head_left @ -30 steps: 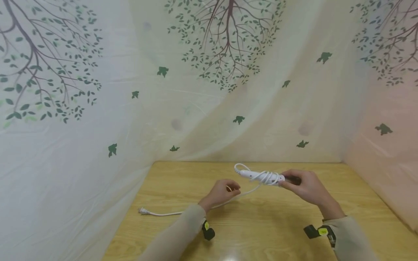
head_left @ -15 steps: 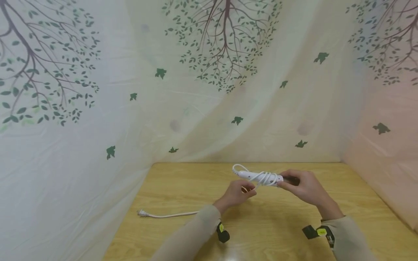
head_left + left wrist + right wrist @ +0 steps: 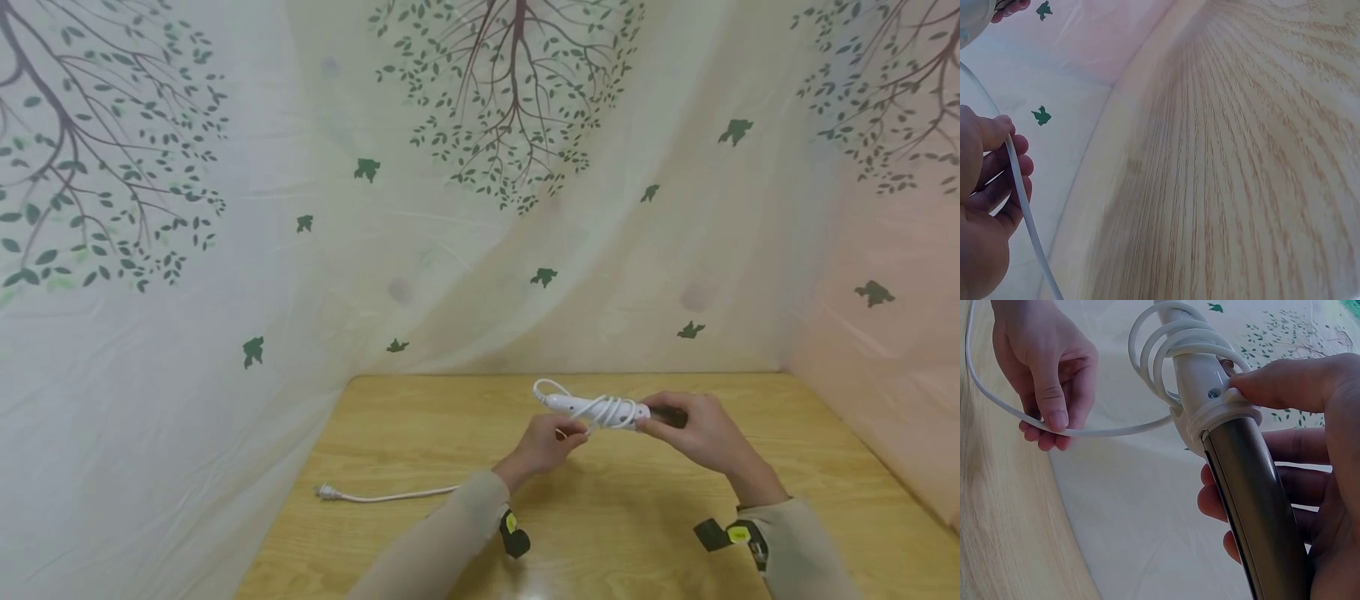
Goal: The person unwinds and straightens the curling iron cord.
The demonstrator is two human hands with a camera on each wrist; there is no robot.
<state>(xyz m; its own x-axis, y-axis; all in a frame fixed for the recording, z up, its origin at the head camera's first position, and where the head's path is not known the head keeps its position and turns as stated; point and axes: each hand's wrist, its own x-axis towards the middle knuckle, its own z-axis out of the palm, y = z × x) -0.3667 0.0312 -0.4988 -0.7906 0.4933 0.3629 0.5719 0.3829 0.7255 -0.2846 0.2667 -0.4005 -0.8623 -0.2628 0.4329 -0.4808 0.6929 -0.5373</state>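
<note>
Raised over the table is a hair iron (image 3: 600, 408) with a white handle and a dark barrel (image 3: 1260, 494). My right hand (image 3: 705, 429) grips it at the barrel end, thumb near the white collar. Several turns of its white power cord (image 3: 1169, 347) wrap loosely around the handle. My left hand (image 3: 543, 446) pinches the cord between thumb and fingers, just left of the handle; the left wrist view shows this pinched cord (image 3: 1019, 181) running down past the fingers (image 3: 1007, 165). A two-prong plug (image 3: 327, 492) lies on the table at the cord's free end. My left forearm hides part of the cord.
The wooden table (image 3: 637, 533) spreads beneath both hands. A pale sheet (image 3: 465, 250) printed with trees and green leaves hangs behind the table and along its sides. A black camera is strapped to each wrist.
My left hand has slid right along the cord, closer to the handle, then has held nearly still. The right hand and hair iron have barely moved.
</note>
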